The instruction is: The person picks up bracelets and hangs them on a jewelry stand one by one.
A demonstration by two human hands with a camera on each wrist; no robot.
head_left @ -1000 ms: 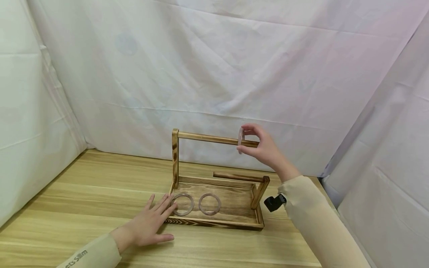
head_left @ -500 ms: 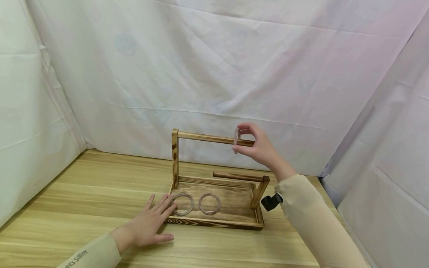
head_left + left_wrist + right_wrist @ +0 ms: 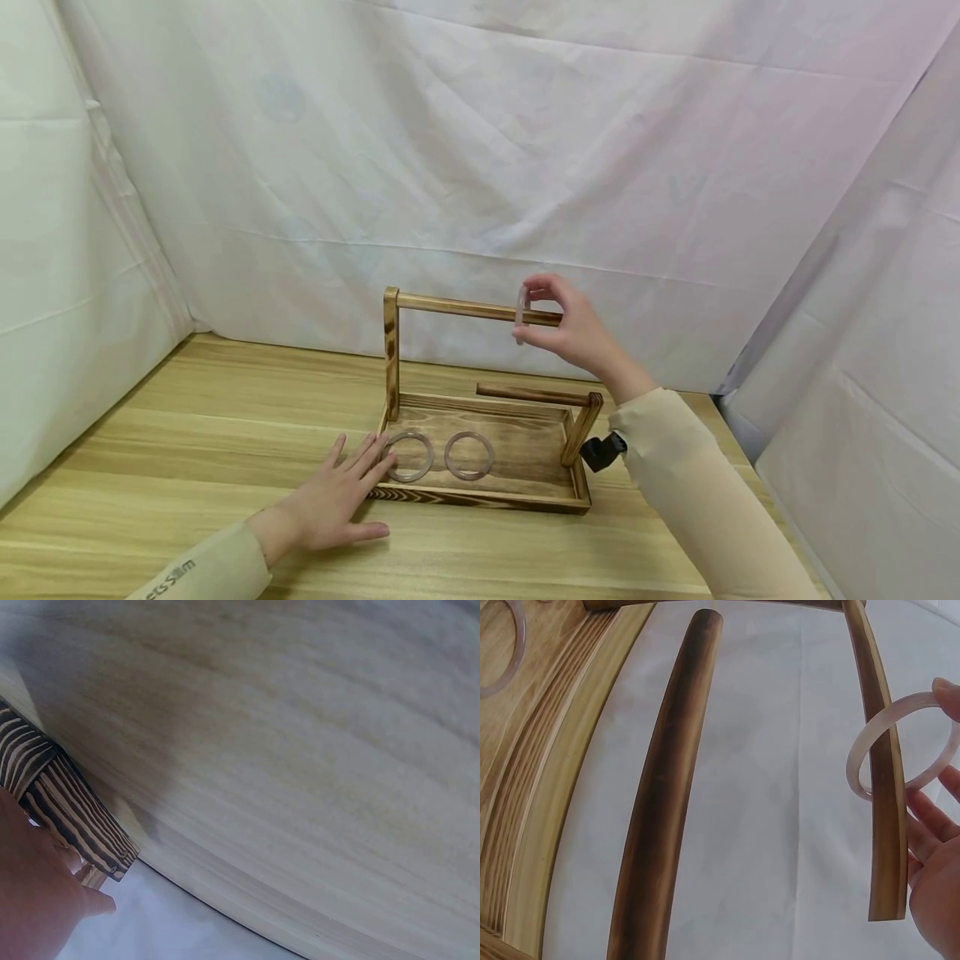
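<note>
A pale pinkish bangle (image 3: pixel 866 742) encircles the upper wooden rod (image 3: pixel 457 307) of a two-armed stand. My right hand (image 3: pixel 573 329) pinches the bangle between thumb and fingers, and the rod's free end (image 3: pixel 887 900) shows past it in the right wrist view. Two more bangles lie flat in the stand's tray, one on the left (image 3: pixel 410 479) and one near the middle (image 3: pixel 468 477). With fingers spread, my left hand (image 3: pixel 330 504) rests on the tray's (image 3: pixel 480 501) front left corner, fingertips overlapping the left bangle's edge.
Below the upper rod, a shorter lower rod (image 3: pixel 532 395) points left from a post (image 3: pixel 582 432) on the tray's right side. The stand is on a wood-grain table (image 3: pixel 225 417). White cloth (image 3: pixel 480 167) hangs behind and at both sides.
My right hand has moved slightly left, taking the bangle farther along the upper rod. The left hand, the stand and the two bangles in the tray have stayed put.
</note>
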